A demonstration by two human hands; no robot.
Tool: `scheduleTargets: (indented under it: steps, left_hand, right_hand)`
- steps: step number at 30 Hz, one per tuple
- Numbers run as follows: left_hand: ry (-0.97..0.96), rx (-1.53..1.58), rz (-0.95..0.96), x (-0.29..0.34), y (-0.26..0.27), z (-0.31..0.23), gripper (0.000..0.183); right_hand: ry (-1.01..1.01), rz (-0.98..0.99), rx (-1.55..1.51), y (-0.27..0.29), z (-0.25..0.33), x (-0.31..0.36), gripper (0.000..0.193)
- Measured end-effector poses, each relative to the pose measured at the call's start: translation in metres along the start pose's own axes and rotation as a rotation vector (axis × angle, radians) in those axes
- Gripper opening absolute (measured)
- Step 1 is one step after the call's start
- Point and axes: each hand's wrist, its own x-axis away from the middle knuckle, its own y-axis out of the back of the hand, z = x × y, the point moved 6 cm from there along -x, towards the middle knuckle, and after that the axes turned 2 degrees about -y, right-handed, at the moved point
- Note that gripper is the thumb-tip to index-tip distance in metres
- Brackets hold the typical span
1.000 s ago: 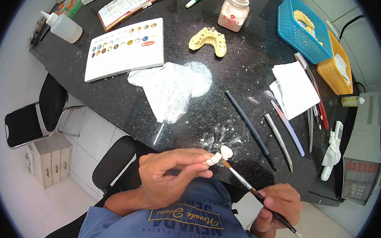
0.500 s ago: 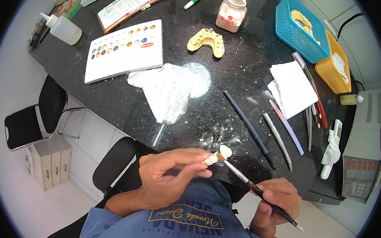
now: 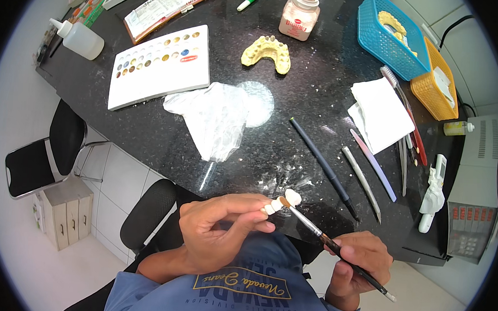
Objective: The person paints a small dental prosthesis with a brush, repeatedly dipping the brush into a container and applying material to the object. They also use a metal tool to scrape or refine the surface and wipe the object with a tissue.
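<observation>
My left hand [image 3: 223, 224] pinches a small white dental bridge [image 3: 273, 206] between thumb and fingertips, near the front edge of the dark speckled table. In my right hand [image 3: 362, 260] is a slim brush [image 3: 327, 241] with a dark handle and a silver ferrule. Its brown bristles meet the end of the bridge, touching it as far as I can tell. Right beside the bristles shows a rounded white lump [image 3: 293, 198]; whether it joins the bridge is unclear. White powder smears [image 3: 287, 177] mark the tabletop just beyond.
A yellow dental model [image 3: 266, 54], a jar of pink powder [image 3: 299, 17] and a white palette [image 3: 159, 86] stand farther back. Crumpled clear plastic [image 3: 214, 120] lies centre-left. To the right are a dark pen-like tool [image 3: 321, 165], slim instruments, folded white tissue [image 3: 382, 114] and a blue basket [image 3: 373, 46].
The bristles have shifted slightly along the bridge, and more of its white units shows past my left fingertips. The whole view has slid a little; both grips stay the same.
</observation>
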Motion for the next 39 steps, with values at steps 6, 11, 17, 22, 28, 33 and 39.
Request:
scheduleTargets:
  steps: [6, 11, 17, 22, 28, 33, 39]
  left_hand:
    - [0.001, -0.003, -0.004, 0.000, 0.000, 0.000, 0.009]
    - [0.006, -0.008, -0.001, 0.000, 0.000, 0.000, 0.009]
    - [-0.061, -0.045, 0.075, -0.001, -0.001, 0.000, 0.009]
    - [-0.055, -0.065, 0.075, 0.000, 0.000, -0.002, 0.008]
    - [-0.023, -0.034, 0.034, 0.000, 0.000, -0.001, 0.008]
    - [-0.024, -0.042, 0.037, -0.001, 0.000, -0.001, 0.008]
    - [-0.062, -0.060, 0.075, -0.001, 0.000, -0.001, 0.008]
  right_hand:
    - [0.001, -0.072, 0.020, 0.003, -0.001, 0.009, 0.020]
    - [-0.007, -0.060, -0.018, 0.000, 0.000, 0.002, 0.018]
    - [-0.011, -0.068, -0.019, 0.004, 0.000, 0.008, 0.021]
    - [-0.012, -0.006, -0.006, 0.000, 0.001, 0.003, 0.027]
    - [0.001, -0.004, 0.011, -0.001, 0.002, 0.003, 0.027]
    - [0.015, -0.044, 0.012, 0.002, 0.003, 0.007, 0.025]
    - [0.008, 0.010, 0.022, -0.002, 0.005, 0.000, 0.023]
